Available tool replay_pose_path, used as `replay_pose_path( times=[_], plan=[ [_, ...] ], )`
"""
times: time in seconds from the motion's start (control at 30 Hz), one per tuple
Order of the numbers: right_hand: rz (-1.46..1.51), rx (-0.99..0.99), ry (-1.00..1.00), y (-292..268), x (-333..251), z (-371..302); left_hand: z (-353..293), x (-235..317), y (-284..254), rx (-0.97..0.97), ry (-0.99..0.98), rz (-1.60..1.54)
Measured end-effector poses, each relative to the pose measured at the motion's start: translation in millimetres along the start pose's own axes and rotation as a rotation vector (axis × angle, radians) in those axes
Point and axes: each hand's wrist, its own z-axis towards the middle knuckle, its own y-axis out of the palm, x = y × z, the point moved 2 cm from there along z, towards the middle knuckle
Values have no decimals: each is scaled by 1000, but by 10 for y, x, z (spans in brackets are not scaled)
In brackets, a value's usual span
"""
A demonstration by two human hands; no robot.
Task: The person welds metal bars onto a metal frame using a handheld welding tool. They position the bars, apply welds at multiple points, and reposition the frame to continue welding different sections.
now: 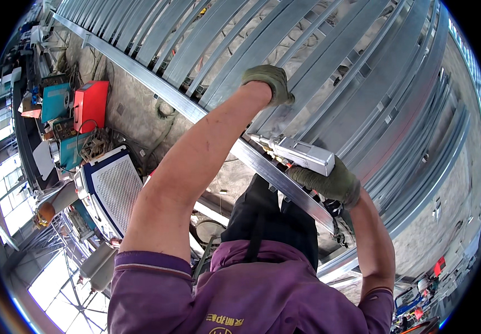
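Note:
My left hand [269,83], in a green work glove, is closed over a metal bar of a large grey frame; its fingertips are partly hidden. Wide slats [246,53] and thinner bars run side by side across this frame, joined to a long edge rail [140,76]. In my gloved right hand [332,182] is a boxy silver handheld welding gun [310,156]. Its narrow nozzle points left, close to where a slat meets the rail. The grip is hidden behind the gun's body and my fingers.
Left of the frame, a red machine box [91,106] stands beside teal machines [57,103]. A white and blue cabinet [115,186] with a mesh panel is nearer me. Cables [165,114] lie on the concrete floor. Long thin metal rods [424,150] are bundled at the right.

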Motion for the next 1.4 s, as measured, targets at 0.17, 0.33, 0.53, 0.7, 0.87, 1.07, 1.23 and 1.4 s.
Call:
replay_pose_path(
  times=[0.17,0.33,0.53,0.7,0.87,1.07,1.23,1.4],
  plan=[
    [4,-58,-29,-12,108,79,64,-33,53,29,15,40],
    [49,-66,-72,6,153,129,23,8,-7,-17,2,30],
    [-31,-97,-115,-45,184,169,37,-14,28,19,34,17],
    [-27,-110,-136,-66,216,201,39,-5,13,-4,30,35],
    [-29,-84,-257,-47,288,231,35,7,5,3,39,50],
    [-82,-92,-157,-61,232,202,56,-7,18,-1,41,52],
    [-75,-93,-86,-70,161,157,38,-10,19,33,45,34],
    [-59,-92,-102,-75,201,143,1,20,-32,-6,30,33]
  ],
)
